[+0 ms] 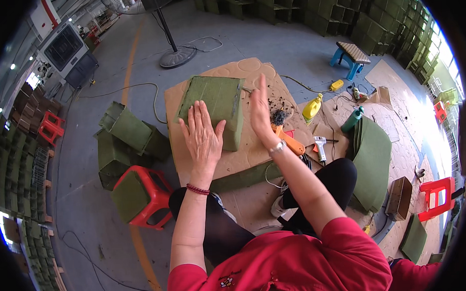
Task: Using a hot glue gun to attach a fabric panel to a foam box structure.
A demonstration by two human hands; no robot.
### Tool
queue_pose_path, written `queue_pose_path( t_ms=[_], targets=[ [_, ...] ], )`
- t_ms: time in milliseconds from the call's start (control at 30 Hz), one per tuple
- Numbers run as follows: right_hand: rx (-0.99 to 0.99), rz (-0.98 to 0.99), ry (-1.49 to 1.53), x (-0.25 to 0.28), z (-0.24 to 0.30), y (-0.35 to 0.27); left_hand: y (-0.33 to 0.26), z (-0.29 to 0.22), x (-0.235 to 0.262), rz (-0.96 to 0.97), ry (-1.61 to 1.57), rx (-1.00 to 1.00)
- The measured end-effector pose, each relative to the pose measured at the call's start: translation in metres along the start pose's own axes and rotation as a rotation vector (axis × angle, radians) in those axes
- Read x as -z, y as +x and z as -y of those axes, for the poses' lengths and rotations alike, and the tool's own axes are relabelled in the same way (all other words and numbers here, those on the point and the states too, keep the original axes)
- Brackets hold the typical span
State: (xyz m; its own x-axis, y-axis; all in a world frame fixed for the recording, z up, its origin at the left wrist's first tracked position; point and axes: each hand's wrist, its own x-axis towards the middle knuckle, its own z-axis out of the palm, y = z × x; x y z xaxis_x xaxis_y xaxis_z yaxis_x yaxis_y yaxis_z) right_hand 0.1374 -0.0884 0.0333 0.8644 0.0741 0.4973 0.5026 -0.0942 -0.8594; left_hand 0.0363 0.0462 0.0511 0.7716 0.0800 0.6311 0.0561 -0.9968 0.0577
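At left, a red plastic stool (153,189); on brown cardboard (184,157), a tapered green box (219,87) under the flat, thumb-spread left hand (202,139); alongside, the right hand (261,111), straight-fingered, empty; an orange-handled brush (293,144) crowding its wrist; beyond, a yellow plastic bottle (312,109).

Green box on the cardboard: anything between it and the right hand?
Almost nothing: between the green box and the right hand shows mostly bare cardboard, plus one small thin thing near the fingers, too small to identify. The orange tool lies right of that gap.
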Motion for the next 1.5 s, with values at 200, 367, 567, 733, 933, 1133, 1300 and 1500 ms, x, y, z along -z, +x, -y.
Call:
queue_pose_path(
  t_ms=[200, 367, 567, 733, 933, 1133, 1300, 1500],
  targets=[
    [-0.016, 0.062, -0.073, 0.022, -0.030, -0.065, 0.005, 0.020, 0.006, 0.049, -0.103, -0.044],
    [0.102, 0.105, -0.114, 0.016, 0.005, -0.009, -0.001, 0.038, -0.001, 0.006, -0.125, -0.004],
    [0.200, 0.245, -0.142, -0.003, -0.005, 0.018, 0.004, 0.039, 0.006, 0.096, -0.126, -0.091],
    [-0.051, 0.273, -0.082, 0.010, -0.039, -0.088, 0.005, 0.057, 0.003, -0.065, -0.202, -0.078],
    [-0.058, 0.173, -0.078, -0.007, -0.077, -0.087, -0.001, 0.029, 0.010, -0.156, -0.314, 0.032],
    [-0.238, 0.377, -0.232, 0.036, -0.062, -0.027, -0.006, 0.013, 0.017, -0.198, -0.101, -0.029],
    [-0.185, 0.197, -0.734, 0.095, -0.096, -0.077, 0.009, 0.004, 0.022, -0.268, -0.043, -0.131],
    [0.035, 0.173, -0.905, 0.119, -0.107, -0.105, 0.012, 0.001, 0.001, -0.267, -0.183, -0.282]
  ],
)
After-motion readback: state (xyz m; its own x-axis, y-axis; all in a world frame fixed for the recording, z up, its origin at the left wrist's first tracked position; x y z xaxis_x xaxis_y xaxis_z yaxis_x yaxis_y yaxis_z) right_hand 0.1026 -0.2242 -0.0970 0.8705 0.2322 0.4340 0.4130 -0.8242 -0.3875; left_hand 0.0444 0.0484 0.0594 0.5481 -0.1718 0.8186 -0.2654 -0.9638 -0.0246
